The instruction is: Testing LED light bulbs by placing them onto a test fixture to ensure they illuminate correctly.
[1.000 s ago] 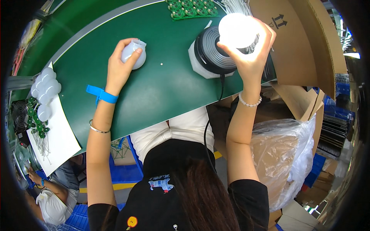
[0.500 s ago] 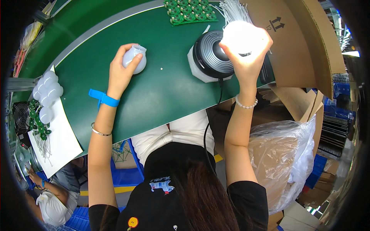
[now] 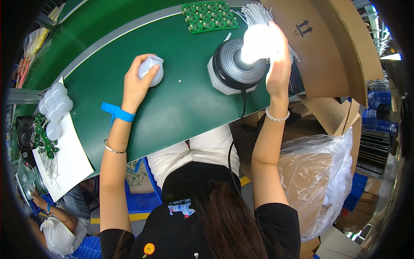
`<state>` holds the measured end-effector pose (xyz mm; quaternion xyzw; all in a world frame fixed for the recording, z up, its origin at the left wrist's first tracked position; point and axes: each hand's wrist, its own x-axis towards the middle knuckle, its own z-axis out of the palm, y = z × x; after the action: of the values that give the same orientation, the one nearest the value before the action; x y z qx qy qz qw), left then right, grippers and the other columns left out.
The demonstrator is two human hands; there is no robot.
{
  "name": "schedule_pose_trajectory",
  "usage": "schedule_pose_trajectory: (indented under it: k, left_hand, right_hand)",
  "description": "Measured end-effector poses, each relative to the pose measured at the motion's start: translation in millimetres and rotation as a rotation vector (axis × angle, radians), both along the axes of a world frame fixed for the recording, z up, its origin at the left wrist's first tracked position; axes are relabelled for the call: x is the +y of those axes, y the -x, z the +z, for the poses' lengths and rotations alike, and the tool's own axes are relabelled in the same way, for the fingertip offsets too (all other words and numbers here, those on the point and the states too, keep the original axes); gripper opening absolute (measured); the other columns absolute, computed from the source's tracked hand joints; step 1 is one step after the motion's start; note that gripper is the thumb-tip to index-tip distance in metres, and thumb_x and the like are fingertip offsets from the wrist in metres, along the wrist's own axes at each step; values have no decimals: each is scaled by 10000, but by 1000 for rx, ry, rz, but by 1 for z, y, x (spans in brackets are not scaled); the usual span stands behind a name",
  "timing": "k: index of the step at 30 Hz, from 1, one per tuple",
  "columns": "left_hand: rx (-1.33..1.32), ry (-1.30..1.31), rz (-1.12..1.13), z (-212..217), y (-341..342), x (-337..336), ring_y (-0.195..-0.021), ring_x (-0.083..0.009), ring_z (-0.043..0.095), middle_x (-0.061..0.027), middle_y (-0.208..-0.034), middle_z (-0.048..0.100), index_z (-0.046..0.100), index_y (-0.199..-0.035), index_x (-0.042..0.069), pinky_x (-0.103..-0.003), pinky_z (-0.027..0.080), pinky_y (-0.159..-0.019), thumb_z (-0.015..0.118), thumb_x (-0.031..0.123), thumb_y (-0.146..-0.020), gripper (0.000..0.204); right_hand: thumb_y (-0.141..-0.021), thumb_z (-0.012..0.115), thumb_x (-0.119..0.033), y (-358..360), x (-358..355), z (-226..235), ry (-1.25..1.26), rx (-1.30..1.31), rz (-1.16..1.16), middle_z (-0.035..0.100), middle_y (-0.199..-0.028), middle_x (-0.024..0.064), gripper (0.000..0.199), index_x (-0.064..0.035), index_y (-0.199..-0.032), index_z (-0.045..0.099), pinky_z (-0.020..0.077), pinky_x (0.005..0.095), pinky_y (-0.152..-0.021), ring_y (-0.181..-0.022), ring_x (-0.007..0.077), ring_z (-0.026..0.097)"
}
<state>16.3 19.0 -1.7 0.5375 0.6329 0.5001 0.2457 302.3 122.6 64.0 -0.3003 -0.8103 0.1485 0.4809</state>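
Observation:
My left hand (image 3: 136, 86) is closed round a milky white, rounded bulb cover (image 3: 157, 74) with an open neck, held over the left part of the green table. At the right, my right hand (image 3: 278, 77) lies along the right side of a brightly lit bulb (image 3: 258, 41). Glare hides part of its fingers. The glowing bulb leans over a round black device (image 3: 225, 71) with silver rings on top, which rests on a whitish pad with a black cable running down from it.
A panel of small green circuit boards (image 3: 207, 18) and a bundle of white wires (image 3: 255, 14) lie at the far side. A cardboard box (image 3: 319, 56) stands right. White globes (image 3: 54, 101) and loose green boards (image 3: 41, 136) sit left, near another person (image 3: 64, 220).
The lit bulb has shifted slightly left above the ringed device. My right hand has turned from gripping it with thumb and fingers to lying along its right side. My left hand stays nearly still.

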Motion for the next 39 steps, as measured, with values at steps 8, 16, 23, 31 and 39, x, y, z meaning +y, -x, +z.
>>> schedule_pose_trajectory:
  k: [8,16,23,31,39]
  left_hand:
    - [-4,-24,3,0,0,0,-838,-179,570,-99,-909,598,546,-997,40,-281,446,-751,631,238,-770,313]
    - [1,-76,26,-6,3,0,-827,-295,611,-161,-901,612,556,-952,40,-343,484,-725,676,273,-715,353]
    - [30,-151,61,-10,6,-1,-842,-285,580,-126,-892,607,574,-907,59,-356,400,-743,642,385,-703,391]
    - [-14,-177,55,-15,24,3,-841,-293,567,-165,-927,572,525,-956,17,-372,453,-690,673,364,-704,453]
    - [-114,-129,-38,-9,37,2,-878,-327,548,-156,-946,580,534,-957,29,-388,424,-782,659,355,-696,436]
  right_hand:
    - [-588,642,-86,-5,-12,14,31,-58,-38,480,-1132,143,605,-5,-1158,457,364,357,-910,-1049,277,463]
    - [-536,815,-168,24,-22,21,95,-21,-148,450,-1100,107,786,-31,-1159,356,387,335,-883,-1020,225,461]
    - [-554,786,-236,142,-43,62,46,-159,325,500,-1041,139,753,-30,-1177,417,409,351,-832,-940,270,513]
    - [-594,735,-94,333,-105,13,92,-379,915,447,-1111,166,646,-33,-1144,401,414,355,-861,-1022,332,473]
    - [-541,749,-254,425,-176,-24,-500,-415,879,498,-986,44,620,-83,-1067,468,356,340,-763,-895,200,481]
